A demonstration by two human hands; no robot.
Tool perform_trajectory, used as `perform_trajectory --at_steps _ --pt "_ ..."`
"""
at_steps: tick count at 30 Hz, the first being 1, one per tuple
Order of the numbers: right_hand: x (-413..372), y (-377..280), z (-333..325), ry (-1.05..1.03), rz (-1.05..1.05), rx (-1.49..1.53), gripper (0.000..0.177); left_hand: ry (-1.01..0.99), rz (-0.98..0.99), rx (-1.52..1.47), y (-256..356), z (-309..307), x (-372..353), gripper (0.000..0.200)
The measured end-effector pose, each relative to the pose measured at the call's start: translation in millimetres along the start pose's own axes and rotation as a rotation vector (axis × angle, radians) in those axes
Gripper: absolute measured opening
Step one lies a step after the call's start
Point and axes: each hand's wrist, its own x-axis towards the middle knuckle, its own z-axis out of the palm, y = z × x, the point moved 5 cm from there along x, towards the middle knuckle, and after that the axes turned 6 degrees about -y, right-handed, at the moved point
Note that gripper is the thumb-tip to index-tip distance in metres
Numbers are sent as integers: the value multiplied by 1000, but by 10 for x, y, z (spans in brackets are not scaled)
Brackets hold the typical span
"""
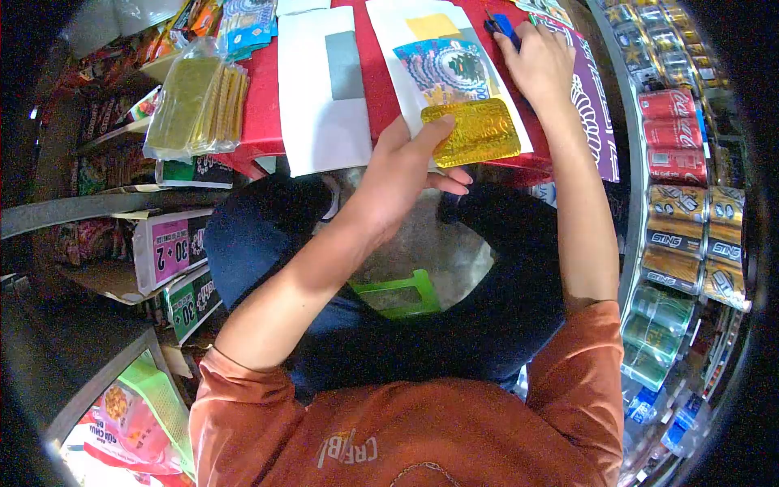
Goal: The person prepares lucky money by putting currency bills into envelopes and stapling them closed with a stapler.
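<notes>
My left hand (410,158) pinches a shiny gold embossed sheet (479,134) by its near-left corner, thumb on top and fingers underneath. Just beyond the sheet lies blue patterned printed paper (446,71), partly covered by the gold. Both overlap a white paper (389,40) that bears a small yellow-orange piece (433,27). Farther to the right, my right hand (545,65) has its thumb and fingers closed around a small blue tool (505,32) at the table's far side; its exact kind does not show.
Another white paper (296,122) with a grey rectangle lies on the red table (261,105). A plastic-wrapped stack of gold sheets (187,105) sits at the left. Shelves of packets flank the left side, with drink cans (673,211) on the right. A green plastic stool (398,296) shows below.
</notes>
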Motion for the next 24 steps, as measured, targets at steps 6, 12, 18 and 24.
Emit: perform_trajectory --at_steps 6,12,18,24 --pt "-328 283 -169 -122 264 811 47 4 13 -8 15 13 -28 42" --pt "-1356 54 -673 -358 602 2253 48 18 10 13 -1 20 -31 42" --pt "-1930 -251 -781 -502 683 2551 53 40 9 49 -27 14 -14 39" --pt "-2170 -440 -692 -609 744 2523 59 38 26 48 -23 17 -7 38"
